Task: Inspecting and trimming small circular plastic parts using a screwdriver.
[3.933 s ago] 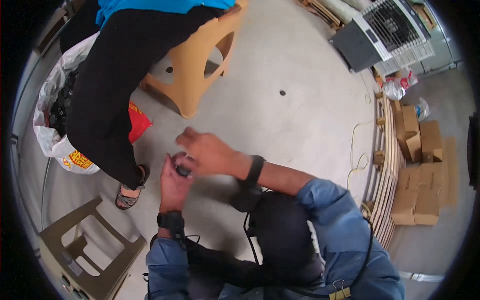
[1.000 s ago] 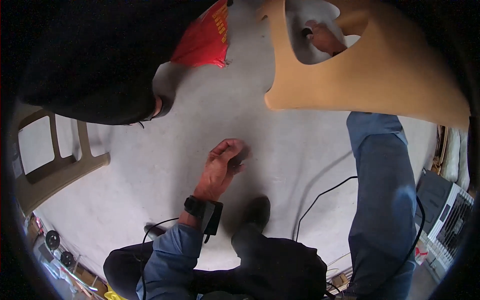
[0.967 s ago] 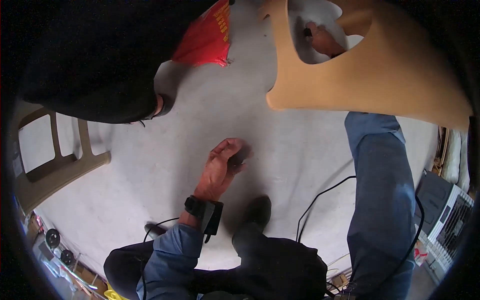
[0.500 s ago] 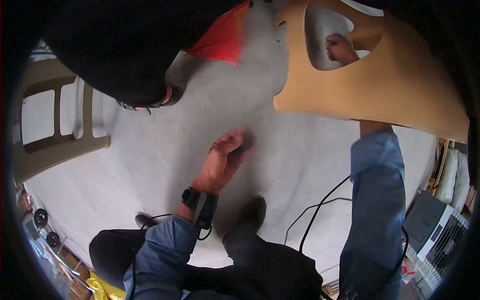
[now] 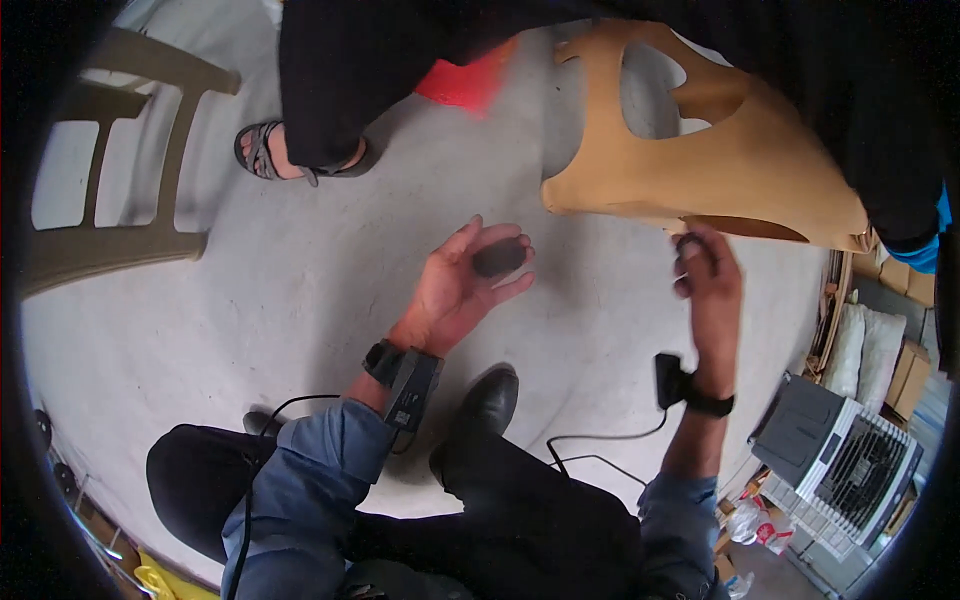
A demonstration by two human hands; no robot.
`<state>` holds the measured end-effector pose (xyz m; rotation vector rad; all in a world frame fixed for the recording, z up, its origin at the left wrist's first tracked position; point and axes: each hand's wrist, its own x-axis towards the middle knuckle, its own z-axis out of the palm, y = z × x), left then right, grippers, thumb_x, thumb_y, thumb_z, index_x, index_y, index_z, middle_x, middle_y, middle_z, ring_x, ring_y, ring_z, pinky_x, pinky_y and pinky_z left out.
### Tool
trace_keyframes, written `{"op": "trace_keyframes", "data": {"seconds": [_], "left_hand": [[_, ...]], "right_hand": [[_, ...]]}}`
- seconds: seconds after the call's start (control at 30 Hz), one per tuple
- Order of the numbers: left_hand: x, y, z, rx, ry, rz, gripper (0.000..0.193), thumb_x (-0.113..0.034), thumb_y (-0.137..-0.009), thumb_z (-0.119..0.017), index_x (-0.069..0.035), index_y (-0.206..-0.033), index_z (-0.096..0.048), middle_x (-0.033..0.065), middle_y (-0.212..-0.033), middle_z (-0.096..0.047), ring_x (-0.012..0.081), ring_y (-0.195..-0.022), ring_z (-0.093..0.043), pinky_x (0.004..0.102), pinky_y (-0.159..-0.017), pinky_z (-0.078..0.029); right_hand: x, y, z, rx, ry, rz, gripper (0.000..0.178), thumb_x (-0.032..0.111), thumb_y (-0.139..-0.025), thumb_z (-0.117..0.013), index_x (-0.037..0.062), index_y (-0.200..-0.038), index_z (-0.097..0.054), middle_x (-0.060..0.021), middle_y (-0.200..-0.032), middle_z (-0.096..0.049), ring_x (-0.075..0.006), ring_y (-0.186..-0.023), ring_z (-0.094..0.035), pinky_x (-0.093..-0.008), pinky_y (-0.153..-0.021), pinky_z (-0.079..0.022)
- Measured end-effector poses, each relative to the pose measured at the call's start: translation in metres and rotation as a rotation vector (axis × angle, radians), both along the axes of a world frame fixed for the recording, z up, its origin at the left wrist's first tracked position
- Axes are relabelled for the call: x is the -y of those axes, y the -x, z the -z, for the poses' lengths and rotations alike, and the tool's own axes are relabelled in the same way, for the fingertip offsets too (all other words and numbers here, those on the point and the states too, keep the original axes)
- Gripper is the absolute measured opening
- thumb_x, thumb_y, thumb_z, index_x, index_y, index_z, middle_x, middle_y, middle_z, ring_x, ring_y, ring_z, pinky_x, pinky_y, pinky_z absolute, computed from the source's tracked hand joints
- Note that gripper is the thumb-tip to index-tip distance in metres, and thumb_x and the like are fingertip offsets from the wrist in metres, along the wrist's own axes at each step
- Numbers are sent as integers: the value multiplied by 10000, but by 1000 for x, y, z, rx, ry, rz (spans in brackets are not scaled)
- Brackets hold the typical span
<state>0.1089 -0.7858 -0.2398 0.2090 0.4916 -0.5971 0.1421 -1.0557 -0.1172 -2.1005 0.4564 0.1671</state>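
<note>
I see my left hand (image 5: 460, 285) loosely spread under a dark disc (image 5: 500, 258); my right hand (image 5: 714, 275) pinches a blurred dark piece (image 5: 687, 244), stool (image 5: 690, 170) just beyond it, open floor (image 5: 600, 315) between them.

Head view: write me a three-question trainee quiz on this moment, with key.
1. True or false: a dark round disc rests in the upturned left hand.
2. In this view, which lies nearest the right hand? A red bag; B tan plastic stool; C air cooler.
3. Fill in: the other person's foot at upper left wears a grey strapped ____.

Key: 1 true; 2 B; 3 sandal.
</note>
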Motion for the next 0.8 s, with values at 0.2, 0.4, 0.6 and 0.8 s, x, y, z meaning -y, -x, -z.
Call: {"op": "trace_keyframes", "data": {"seconds": [0.2,0.4,0.6,0.8], "left_hand": [[-12,8,0,-72,69,47,467,-399,-1011,-466,6,-1205,-593,166,-1185,-633,266,-1124,-600,455,-984,-473],[-54,1,-28,-53,222,-102,354,-316,-974,-492,-14,-1108,-616,140,-1090,-653,262,-1060,-616,477,-952,-461],[-112,-32,-64,-27,-2,-25,231,-292,-932,-539,-110,-1006,-660,69,-1011,-681,241,-1025,-645,464,-896,-477],[-141,-45,-62,-99,-94,-101,313,-344,-930,-490,-86,-999,-652,79,-1001,-670,262,-1006,-626,521,-939,-449]], "right_hand": [[-137,42,17,284,299,-778,438,24,-832,-663,24,-1241,-507,-198,-1117,-558,-356,-996,-615,-422,-854,-529],[-218,21,-52,223,411,-981,348,90,-855,-685,31,-1176,-564,-151,-1115,-588,-353,-928,-636,-407,-832,-545],[-160,-29,-77,72,644,-791,238,96,-857,-645,-1,-1072,-618,-206,-1021,-644,-357,-896,-659,-428,-810,-530],[-125,-114,14,135,883,-757,222,74,-845,-629,27,-1062,-626,-175,-1053,-662,-322,-917,-675,-416,-814,-537]]}}
